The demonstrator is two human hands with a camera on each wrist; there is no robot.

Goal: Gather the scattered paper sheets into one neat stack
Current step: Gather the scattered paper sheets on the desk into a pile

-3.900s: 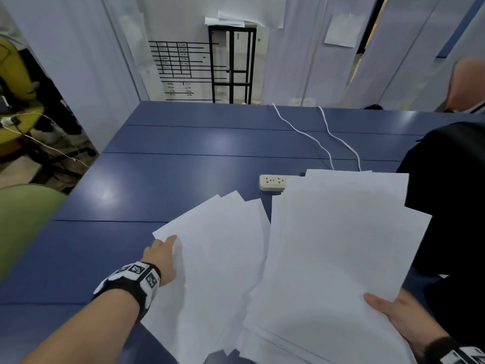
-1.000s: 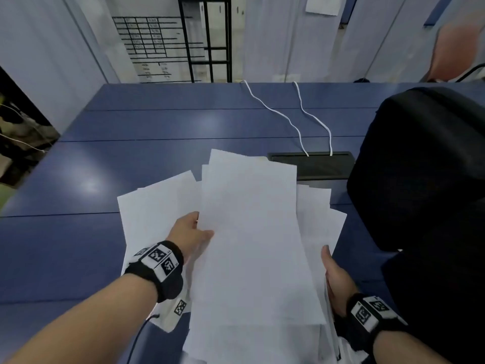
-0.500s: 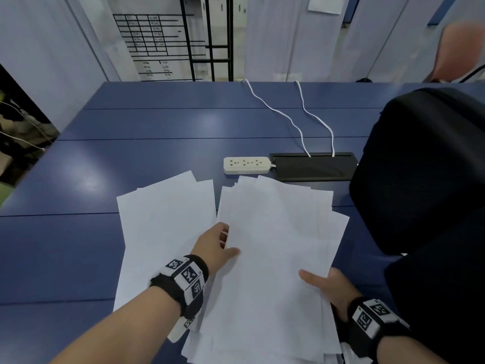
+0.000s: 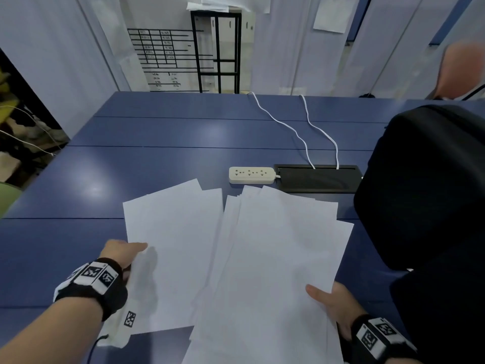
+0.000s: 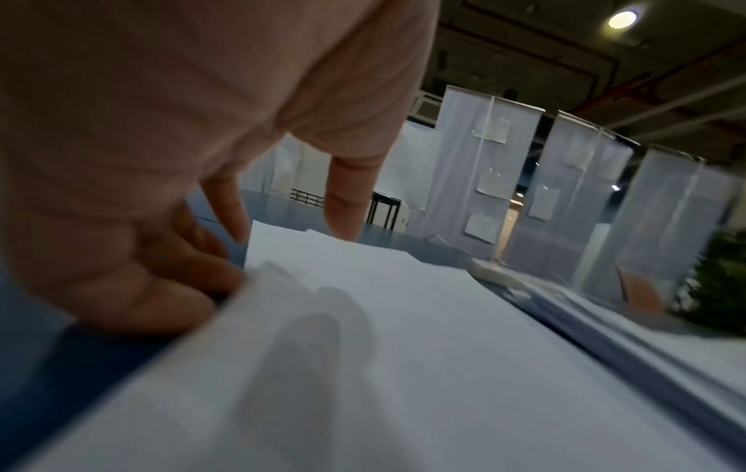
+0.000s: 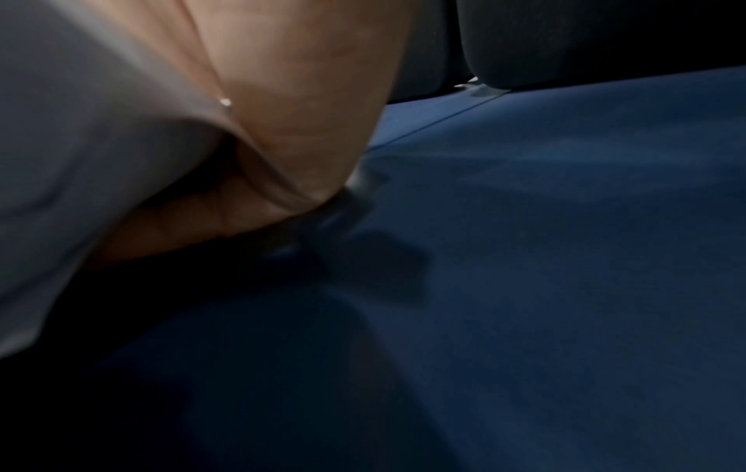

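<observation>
On the smooth blue table [image 4: 162, 164], thin white rectangular sheets lie in two groups: the left sheets [image 4: 178, 245], nearly squared, and a fanned pile [image 4: 275, 258] overlapping their right edge. Your left hand [image 4: 120, 254] curls around the left sheets' lifted left edge, gripping it. Your right hand [image 4: 333, 300] pinches the fanned pile's near right side, thumb on top.

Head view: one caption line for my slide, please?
Left hand grips the left paper pile; right hand pinches the fanned right pile.
</observation>
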